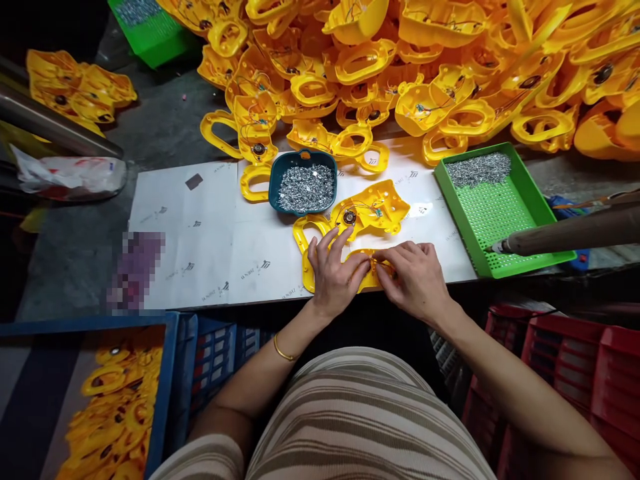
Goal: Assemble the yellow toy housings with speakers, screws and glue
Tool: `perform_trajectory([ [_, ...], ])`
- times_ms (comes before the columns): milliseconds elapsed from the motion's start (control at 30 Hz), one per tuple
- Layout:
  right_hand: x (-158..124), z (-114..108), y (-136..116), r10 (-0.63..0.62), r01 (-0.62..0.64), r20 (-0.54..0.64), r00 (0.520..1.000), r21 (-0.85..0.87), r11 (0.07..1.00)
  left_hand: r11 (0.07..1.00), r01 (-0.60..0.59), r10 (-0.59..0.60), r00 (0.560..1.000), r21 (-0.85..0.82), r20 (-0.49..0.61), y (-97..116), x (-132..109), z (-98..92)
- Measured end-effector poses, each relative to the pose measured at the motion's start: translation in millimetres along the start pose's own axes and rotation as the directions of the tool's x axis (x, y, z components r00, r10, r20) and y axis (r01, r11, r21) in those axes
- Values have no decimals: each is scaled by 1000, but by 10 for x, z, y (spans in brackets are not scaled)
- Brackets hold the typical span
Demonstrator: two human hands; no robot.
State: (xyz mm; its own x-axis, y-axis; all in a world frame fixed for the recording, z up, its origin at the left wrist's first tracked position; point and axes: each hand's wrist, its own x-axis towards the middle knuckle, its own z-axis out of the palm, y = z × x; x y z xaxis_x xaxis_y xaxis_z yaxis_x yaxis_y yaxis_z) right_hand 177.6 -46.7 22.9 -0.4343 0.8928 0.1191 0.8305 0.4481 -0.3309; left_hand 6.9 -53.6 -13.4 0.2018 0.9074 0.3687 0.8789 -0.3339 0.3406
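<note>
A yellow plastic shell half (309,275) with a loop handle lies at the near edge of the white board, partly covered by both hands. My left hand (333,277) is over its handle side, fingers bent, thumb and forefinger closed at the shell. My right hand (415,277) pinches at the shell's middle from the other side; what its fingertips hold is too small to make out. Just beyond lies another yellow shell half (387,203) with a round speaker (349,217), thin wires and a small circuit board. A dark teal bowl (274,183) of small shiny metal parts stands behind it.
A green perforated tray (500,227) with small metal parts stands right, a grey pole (575,230) across it. Many yellow shells (365,63) are heaped behind the white board (215,227). A blue crate (173,373) is at lower left, red crates (560,353) lower right.
</note>
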Motion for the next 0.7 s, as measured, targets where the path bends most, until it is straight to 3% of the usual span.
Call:
perform_trajectory([
  [233,155,-94,15,-19,35,158,987,-99,994,999,-54,53,992,-3,-112,-38,-17,40],
  [533,282,-167,-27,-44,100,300,953,-177,979,999,-37,38,994,12,-104,-13,-39,69],
  [700,322,-200,-1,-72,143,352,933,-181,973,995,-96,100,984,32,-145,-22,-41,71],
])
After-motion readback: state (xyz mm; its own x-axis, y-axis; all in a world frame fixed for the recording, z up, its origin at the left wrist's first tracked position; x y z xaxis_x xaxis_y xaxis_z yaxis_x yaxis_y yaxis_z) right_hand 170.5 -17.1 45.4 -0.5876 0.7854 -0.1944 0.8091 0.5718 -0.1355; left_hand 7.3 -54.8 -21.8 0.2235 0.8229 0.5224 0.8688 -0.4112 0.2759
